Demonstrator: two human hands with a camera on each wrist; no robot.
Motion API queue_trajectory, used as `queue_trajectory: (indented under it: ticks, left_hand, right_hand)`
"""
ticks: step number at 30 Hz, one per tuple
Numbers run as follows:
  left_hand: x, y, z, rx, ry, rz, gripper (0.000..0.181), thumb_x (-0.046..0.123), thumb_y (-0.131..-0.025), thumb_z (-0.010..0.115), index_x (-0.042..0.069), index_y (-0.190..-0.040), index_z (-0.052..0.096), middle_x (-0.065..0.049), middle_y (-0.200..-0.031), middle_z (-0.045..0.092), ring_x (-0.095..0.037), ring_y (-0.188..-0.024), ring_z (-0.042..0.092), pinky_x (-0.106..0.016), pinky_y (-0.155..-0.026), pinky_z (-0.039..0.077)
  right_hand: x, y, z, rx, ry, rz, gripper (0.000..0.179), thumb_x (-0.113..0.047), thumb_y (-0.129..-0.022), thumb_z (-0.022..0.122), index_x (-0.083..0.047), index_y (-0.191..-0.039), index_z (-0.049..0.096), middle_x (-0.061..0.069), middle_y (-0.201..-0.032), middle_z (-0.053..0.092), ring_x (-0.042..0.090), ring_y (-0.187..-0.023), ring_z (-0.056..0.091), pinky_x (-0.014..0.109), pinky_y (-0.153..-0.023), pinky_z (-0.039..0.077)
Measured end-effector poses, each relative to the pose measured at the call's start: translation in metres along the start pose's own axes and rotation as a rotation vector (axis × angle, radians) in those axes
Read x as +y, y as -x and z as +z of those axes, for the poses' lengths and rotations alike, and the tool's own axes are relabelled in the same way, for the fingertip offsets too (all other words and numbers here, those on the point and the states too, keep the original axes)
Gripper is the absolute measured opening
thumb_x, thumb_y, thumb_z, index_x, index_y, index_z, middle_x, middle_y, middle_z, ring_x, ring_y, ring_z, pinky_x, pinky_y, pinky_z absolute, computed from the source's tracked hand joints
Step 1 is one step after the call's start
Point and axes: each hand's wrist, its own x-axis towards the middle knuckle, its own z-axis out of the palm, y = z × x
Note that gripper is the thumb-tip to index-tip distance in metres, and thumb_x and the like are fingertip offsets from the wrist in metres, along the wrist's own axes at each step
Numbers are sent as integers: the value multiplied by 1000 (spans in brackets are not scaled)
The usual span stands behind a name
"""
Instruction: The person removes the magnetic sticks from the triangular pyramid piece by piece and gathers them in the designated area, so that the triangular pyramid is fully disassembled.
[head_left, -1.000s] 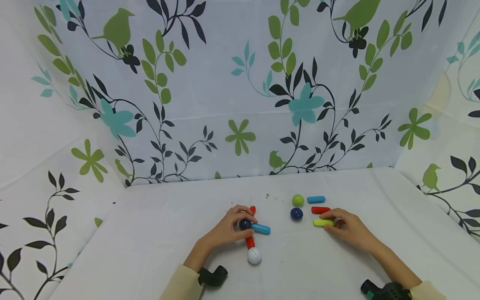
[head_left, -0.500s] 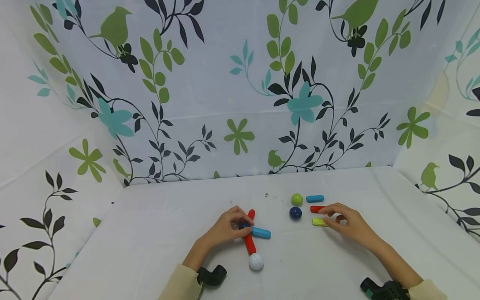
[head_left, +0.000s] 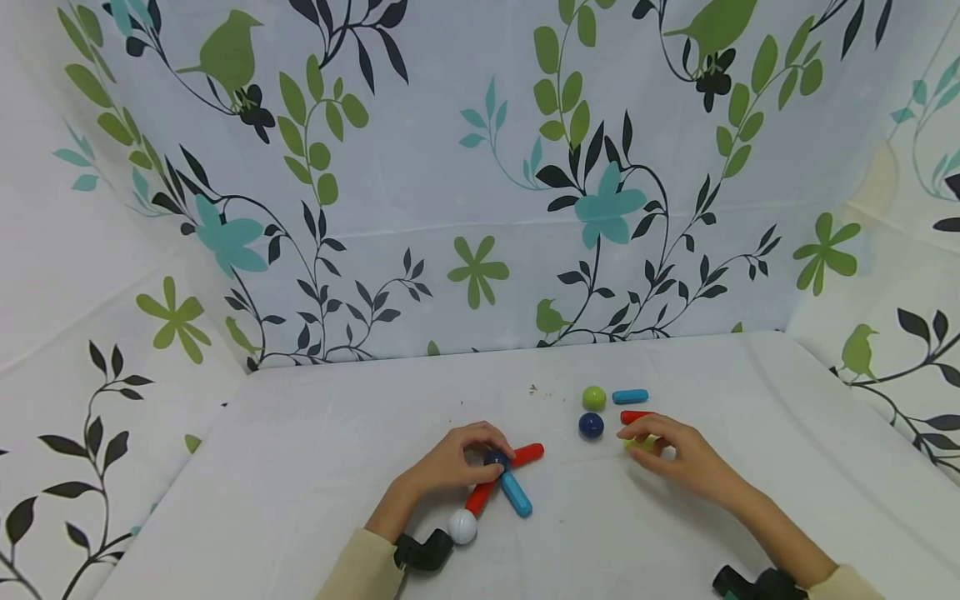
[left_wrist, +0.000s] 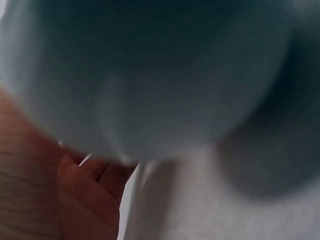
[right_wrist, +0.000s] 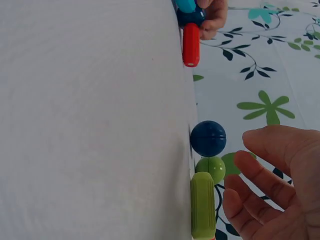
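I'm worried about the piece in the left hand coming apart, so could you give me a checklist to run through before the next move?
1. Left hand holding the glossy dark-blue ball: ok, pinched.
2. Glossy white ball meeting the end of a red, plastic-looking rod: ok, they touch.
3. That white ball firmly attached: cannot tell.
4. Right hand free: ok, it holds nothing.
5. Yellow-green, ridged, plastic-looking rod gripped: not ok; the right wrist view shows a gap between it and the hand.
6. Loose light-blue, plastic-looking rod clear of both hands: ok.
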Motion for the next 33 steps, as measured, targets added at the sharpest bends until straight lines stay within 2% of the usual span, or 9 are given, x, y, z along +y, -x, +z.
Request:
queue_trajectory:
  ticks: [5,11,19,27,33]
  left_hand:
    - [0,0,0,4,-51,-36,25,19,-87,73,12,-110,70,-1,-100,64,-13,-85,53,-23,-72,47]
    - [9,-2,5,-38,2,-80,25,17,-87,73,12,-111,69,-3,-93,62,-11,-81,54,-22,-72,48]
    - [20,-11,23,-102,27,-64,27,16,-88,73,11,-114,68,-2,-93,64,-8,-82,54,-22,-75,49]
    - [28,-14,37,-116,47,-48,28,16,-89,72,10,-115,68,-3,-96,65,-6,-83,54,-21,-75,49]
    - [31,-16,42,-131,28,-59,28,17,-89,72,11,-117,68,-1,-98,65,-5,-84,53,-20,-76,48]
  right_hand:
    - [-5,-1,5,-21,-37,-44,28,6,-82,72,-7,-106,68,8,-99,67,8,-83,58,20,-66,51]
    - [-13,-3,11,-94,-87,-34,24,3,-85,70,-5,-108,67,9,-98,68,10,-86,60,21,-66,52]
    - [-24,-4,17,-194,-142,-7,21,-7,-90,69,-3,-111,66,9,-100,66,11,-88,59,22,-69,54]
    - [-26,-2,28,-294,-208,-4,25,-15,-92,69,-3,-113,66,7,-101,67,14,-88,59,22,-70,54]
    - [-25,0,35,-300,-208,6,26,-20,-92,69,-5,-113,68,2,-101,68,11,-83,57,22,-68,52]
